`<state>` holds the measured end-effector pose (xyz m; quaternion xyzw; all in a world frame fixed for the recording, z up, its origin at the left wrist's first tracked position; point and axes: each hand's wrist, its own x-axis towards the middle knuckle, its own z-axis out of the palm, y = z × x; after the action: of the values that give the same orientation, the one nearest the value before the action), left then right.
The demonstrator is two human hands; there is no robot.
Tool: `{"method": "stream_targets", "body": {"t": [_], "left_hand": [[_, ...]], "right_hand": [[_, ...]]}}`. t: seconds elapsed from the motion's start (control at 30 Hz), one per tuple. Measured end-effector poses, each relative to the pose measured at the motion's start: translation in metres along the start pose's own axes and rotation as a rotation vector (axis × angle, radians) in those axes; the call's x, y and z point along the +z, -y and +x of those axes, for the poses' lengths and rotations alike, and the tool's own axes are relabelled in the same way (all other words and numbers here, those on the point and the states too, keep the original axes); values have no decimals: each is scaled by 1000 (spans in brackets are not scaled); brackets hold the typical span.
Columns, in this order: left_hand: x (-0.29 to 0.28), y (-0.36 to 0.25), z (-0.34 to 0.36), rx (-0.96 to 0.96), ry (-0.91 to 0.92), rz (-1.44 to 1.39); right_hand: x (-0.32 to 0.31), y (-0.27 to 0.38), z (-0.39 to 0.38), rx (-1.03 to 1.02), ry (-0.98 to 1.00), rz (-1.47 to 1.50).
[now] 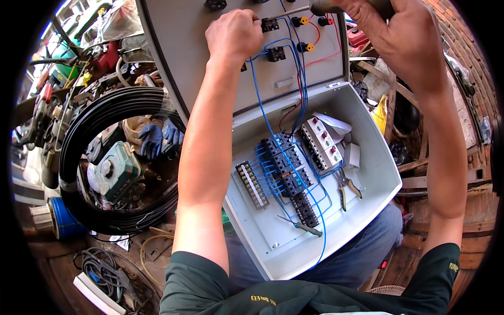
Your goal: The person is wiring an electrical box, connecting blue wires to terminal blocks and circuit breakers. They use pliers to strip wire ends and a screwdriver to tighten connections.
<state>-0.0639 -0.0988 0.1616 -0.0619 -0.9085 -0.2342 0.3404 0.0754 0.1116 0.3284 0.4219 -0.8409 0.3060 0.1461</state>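
My right hand (404, 37) is wrapped around a screwdriver (320, 7) at the upper edge of the view. The screwdriver's shaft points left toward a black contact block (270, 24) on the inside of the grey panel door (189, 47). Beside that block my left hand (234, 32) is closed, its fingertips turned away, so what they grip is hidden. Blue wires (253, 79) run from the contact blocks down into the open electrical enclosure (367, 205) resting on my lap. Inside it sit black contactors (286, 165), a terminal strip (252, 185) and white circuit breakers (321, 143).
Inside the enclosure lie pliers (344, 189) and a small green-handled screwdriver (308, 229). A big coil of black cable (71, 157) stands left, near blue gloves (152, 140) and a green machine (118, 170). Wooden planks (391, 105) and a brick wall (472, 37) are at right.
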Motion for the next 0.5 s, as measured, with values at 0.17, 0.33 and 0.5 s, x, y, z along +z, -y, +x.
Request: {"method": "stream_targets", "body": {"t": [0.17,0.33,0.5], "left_hand": [[1,-1,1,25,-1,-2],[-1,4,-1,-7,2,4],[2,1,0,21,-14,3]], "right_hand": [[9,-21,9,-163,-96,-305],[51,43,16,180,-236,-522],[11,38,19,188,-91,-343]]}}
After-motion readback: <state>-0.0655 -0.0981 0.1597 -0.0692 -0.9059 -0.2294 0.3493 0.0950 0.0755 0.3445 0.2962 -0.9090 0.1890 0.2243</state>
